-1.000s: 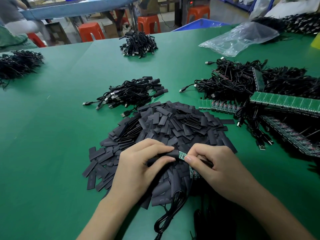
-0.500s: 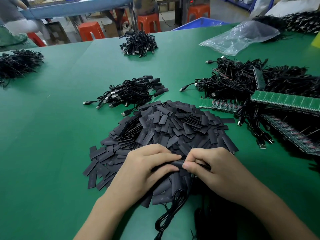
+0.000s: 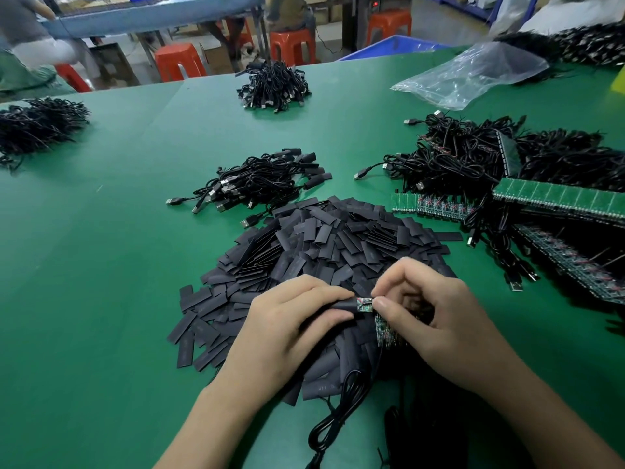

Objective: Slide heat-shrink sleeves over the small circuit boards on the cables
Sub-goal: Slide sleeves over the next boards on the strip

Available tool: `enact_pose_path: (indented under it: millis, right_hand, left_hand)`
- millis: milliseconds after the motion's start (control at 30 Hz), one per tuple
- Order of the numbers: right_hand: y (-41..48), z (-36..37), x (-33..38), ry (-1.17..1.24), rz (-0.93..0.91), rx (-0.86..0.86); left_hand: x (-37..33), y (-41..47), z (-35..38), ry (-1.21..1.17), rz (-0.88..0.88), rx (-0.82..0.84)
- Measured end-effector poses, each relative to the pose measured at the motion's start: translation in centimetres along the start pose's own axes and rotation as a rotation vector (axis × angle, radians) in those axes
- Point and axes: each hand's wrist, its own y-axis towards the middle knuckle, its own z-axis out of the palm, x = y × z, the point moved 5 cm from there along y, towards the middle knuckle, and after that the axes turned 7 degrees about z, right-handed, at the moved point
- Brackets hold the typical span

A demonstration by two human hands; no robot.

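Head-worn camera view looking down on a wide green work table (image 3: 101,265). In the lower centre of the frame, two bare hands meet over a large heap of flat black heat-shrink sleeves (image 3: 331,245).

The left hand (image 3: 294,319) has its fingers curled, with thumb and forefinger gripping one black heat-shrink sleeve (image 3: 341,304) that points toward the right of the frame. The right hand (image 3: 429,309) pinches a small green circuit board (image 3: 365,304) between thumb and forefinger, its other fingers arched above. The board sits at the mouth of the sleeve. A short part of it shows between the two sets of fingertips, and how far it reaches inside cannot be told. A thin black cable (image 3: 334,411) loops down from under the hands toward the bottom edge. A short strip of more small boards (image 3: 385,333) shows just below the right thumb.

Just above the sleeve heap lies a bundle of black USB cables (image 3: 260,184). A second dark cable bundle (image 3: 274,86) sits near the top centre, and a third (image 3: 37,126) lies at the left edge. At the right of the frame is a big tangle of black cables (image 3: 473,157), crossed by long green circuit board panels (image 3: 558,194). A crumpled clear plastic bag (image 3: 473,72) lies in the upper right. Beyond the table's far edge, along the top of the frame, stand orange plastic stools (image 3: 179,59) and a blue plastic bin (image 3: 389,45).
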Motion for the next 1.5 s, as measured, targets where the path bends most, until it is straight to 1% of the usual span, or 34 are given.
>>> enact_pose_path:
  millis: [233, 400, 533, 833, 1100, 1233, 1400, 1500]
  right_hand:
    - [-0.1, -0.2, -0.04, 0.023, 0.018, -0.064]
    - [-0.2, 0.1, 0.16, -0.005, -0.01, -0.079]
    - [-0.17, -0.19, 0.38, -0.005, -0.043, -0.096]
    - [-0.22, -0.51, 0.84, -0.156, -0.15, -0.134]
    - [-0.28, -0.58, 0.82, -0.218, -0.209, -0.15]
    - [-0.28, -0.6, 0.91, -0.23, -0.221, -0.157]
    - [-0.42, -0.24, 0.87, -0.185, -0.209, -0.151]
    - [-0.39, -0.18, 0.54, -0.131, -0.162, -0.163]
  left_hand:
    - [-0.23, -0.09, 0.31, -0.042, -0.032, -0.037]
    - [-0.36, -0.17, 0.59, -0.059, -0.045, -0.027]
    - [-0.28, -0.12, 0.55, -0.071, -0.072, -0.063]
    - [-0.24, -0.26, 0.65, -0.158, -0.158, -0.119]
    - [0.0, -0.41, 0.97, -0.2, -0.214, -0.116]
    - [-0.09, -0.29, 0.82, -0.181, -0.203, -0.12]
    - [-0.33, -0.09, 0.6, -0.171, -0.157, -0.101]
    - [-0.39, 0.01, 0.42, -0.155, -0.151, -0.117]
